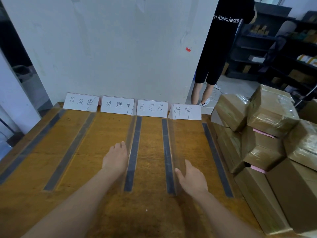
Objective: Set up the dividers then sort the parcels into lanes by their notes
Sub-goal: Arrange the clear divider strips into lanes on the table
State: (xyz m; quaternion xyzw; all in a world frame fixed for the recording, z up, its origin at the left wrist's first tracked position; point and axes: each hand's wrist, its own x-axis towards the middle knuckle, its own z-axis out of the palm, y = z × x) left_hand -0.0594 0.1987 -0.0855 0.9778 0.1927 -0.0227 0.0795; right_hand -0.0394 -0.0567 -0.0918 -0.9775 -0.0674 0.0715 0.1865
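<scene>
1. My left hand (115, 159) lies flat on the table (151, 212). Its fingers are straight and close together. Its right edge touches a clear divider (130, 134).
2. My right hand (193, 180) is spread, with the thumb out to the left and the fingers straight. It presses on a second divider (171, 143) just to its left.
3. Both see-through sheets stand up, each right beside a dark tape strip (133, 152). They run away from my hands toward the signs (117, 105).
4. The table is brown wood. Four white signs with hand-drawn writing stand in a row at its far edge, straight ahead of my hands.
5. The brown parcels (272, 107) are piled to the right of my right hand, well apart from it. Pink notes (263, 133) stick out between some of them.
6. Past the signs is a pale wall (120, 48). A person in black (221, 48) stands far off to the right, near dark shelves (291, 48) with boxes.
7. I cannot tell if my right thumb is in front of the sheet or behind it. Left of my left hand are two more tape strips, and I cannot tell if clear sheets stand there. The parcel pile is cut off at the right edge. The pink notes are too small to read.
</scene>
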